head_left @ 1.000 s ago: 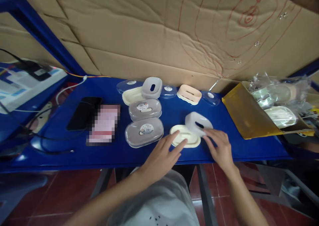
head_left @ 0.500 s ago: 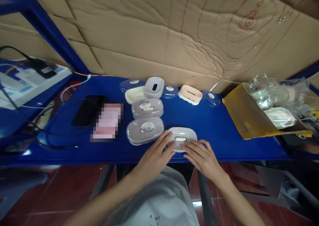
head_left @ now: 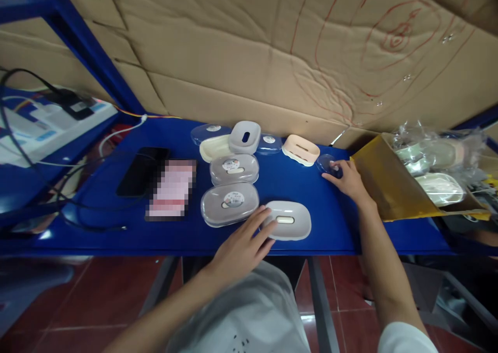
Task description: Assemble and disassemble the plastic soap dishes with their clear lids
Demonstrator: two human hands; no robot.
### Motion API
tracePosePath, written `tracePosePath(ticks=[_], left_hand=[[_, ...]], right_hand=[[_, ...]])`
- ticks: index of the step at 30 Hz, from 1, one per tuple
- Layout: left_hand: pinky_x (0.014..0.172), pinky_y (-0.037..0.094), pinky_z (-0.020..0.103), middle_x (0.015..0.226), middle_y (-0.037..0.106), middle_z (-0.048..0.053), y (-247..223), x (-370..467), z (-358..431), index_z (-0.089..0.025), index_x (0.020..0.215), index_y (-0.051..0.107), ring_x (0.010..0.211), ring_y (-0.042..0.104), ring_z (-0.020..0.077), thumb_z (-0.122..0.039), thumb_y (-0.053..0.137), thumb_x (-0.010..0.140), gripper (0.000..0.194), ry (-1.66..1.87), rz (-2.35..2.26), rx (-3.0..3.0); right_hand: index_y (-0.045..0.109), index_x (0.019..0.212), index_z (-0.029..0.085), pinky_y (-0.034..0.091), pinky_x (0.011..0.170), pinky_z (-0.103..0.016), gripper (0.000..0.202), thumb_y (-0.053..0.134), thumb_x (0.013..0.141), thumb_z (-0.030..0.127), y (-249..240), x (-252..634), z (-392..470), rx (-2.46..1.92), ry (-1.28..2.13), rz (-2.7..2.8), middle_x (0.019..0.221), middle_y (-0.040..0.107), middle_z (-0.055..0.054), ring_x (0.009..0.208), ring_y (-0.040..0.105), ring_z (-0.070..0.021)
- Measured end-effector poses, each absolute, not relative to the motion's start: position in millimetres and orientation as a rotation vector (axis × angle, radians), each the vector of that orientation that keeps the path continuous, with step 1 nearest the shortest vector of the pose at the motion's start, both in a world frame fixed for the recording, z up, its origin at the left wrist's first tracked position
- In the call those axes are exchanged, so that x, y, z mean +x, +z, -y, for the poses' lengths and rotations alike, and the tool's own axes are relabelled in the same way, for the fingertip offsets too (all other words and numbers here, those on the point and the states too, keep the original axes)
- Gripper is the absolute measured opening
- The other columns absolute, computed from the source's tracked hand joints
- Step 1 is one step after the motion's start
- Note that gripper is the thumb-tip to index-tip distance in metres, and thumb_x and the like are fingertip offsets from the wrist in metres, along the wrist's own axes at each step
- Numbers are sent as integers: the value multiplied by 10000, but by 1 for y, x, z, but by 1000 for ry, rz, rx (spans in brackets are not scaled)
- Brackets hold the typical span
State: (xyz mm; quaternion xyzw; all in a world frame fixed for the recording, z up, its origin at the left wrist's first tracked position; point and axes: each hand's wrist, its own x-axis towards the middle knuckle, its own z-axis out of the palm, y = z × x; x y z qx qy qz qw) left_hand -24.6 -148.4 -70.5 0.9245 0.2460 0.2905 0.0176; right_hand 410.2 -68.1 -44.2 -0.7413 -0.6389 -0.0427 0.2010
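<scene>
In front of me on the blue table lies a grey soap dish (head_left: 291, 229) with a slot in its middle. My left hand (head_left: 249, 239) rests on its left edge, fingers stretched out and slightly apart. Farther off to the right, my right hand (head_left: 346, 179) has thumb and fingers around a clear plastic lid (head_left: 325, 162) with a round sticker. Beside that lid stands a peach soap dish (head_left: 301, 146) on a cream base. Two lidded grey soap boxes, a nearer one (head_left: 212, 210) and a farther one (head_left: 251, 172), sit left of the uncovered dish.
Toward the back are a grey tray (head_left: 254, 135), a cream tray (head_left: 215, 150) and two clear lids, one on the left (head_left: 199, 134) and one in the middle (head_left: 269, 144). A carton (head_left: 389, 184) of wrapped dishes stands right. Phones (head_left: 136, 174) and cables lie left.
My right hand has left the grey soap dish and reached right and away to the clear lid. My left hand stays on the dish's left edge.
</scene>
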Motion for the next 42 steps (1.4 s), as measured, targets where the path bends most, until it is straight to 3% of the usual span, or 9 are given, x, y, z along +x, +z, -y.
tracePosePath(ticks=[4,9,16,20,25,31,34,38,42], left_hand=[[1198,561,429,1613,562,158,-66,-24,149,-167,1584,482,1546,506,294,-264,590,1099,506,922,-857,2740],[1124,610,375,1646,541,131,-67,-26,150,-260,1698,311,1486,579,260,-295,593,1102,660,946,-903,2559],[1083,636,467,1744,376,167,-74,-26,149,-341,1725,201,1494,564,307,-266,619,1086,767,979,-887,2377],[1070,643,481,1738,385,173,-73,-26,149,-327,1718,223,1509,547,312,-264,613,1089,743,975,-871,2362],[1067,649,398,1702,458,148,-68,-27,150,-276,1710,276,1505,554,277,-285,575,1112,669,955,-880,2468],[1194,556,346,1688,488,116,-67,-26,152,-188,1690,360,1571,467,254,-229,575,1108,622,965,-869,2708],[1180,562,367,1665,516,131,-69,-26,154,-160,1657,418,1578,458,258,-200,564,1105,572,883,-853,2842],[1140,583,367,1578,621,86,-72,-30,156,-189,1587,523,1554,495,225,-149,513,1103,486,702,-780,2948],[1134,566,341,1544,654,69,-73,-30,156,-182,1514,599,1549,500,219,-195,528,1111,410,702,-792,2994]], right_hand=[[677,1252,205,577,1054,-525,586,760,895,663,-37,393,108,-1968,-18,1792,1255,655,-156,1186,677,-333],[628,1455,303,541,1159,-539,552,771,963,508,-19,331,174,-1635,269,1943,1465,619,-127,1374,616,-322],[467,1625,441,491,1237,-622,672,731,1016,339,-7,258,201,-1347,431,2331,1711,453,-37,1610,398,-327],[440,1645,430,467,1253,-627,694,731,1019,359,-8,249,194,-1348,307,2408,1727,433,-37,1632,355,-333],[420,1659,400,465,1249,-617,694,714,1031,374,-15,244,195,-1346,229,2410,1715,445,-67,1637,338,-329],[438,1642,346,446,1251,-604,649,684,1045,414,-21,242,195,-1360,186,2430,1689,476,-108,1631,349,-330],[487,1598,333,429,1249,-594,586,667,1045,408,-23,264,195,-1466,154,2384,1676,501,-99,1620,371,-334],[564,1511,322,360,1235,-684,503,634,1023,421,-23,324,199,-1757,-15,2169,1634,557,-110,1567,442,-395],[471,1580,278,347,1235,-704,639,646,1001,483,-9,355,187,-1836,-48,2009,1681,479,-169,1580,410,-429]])
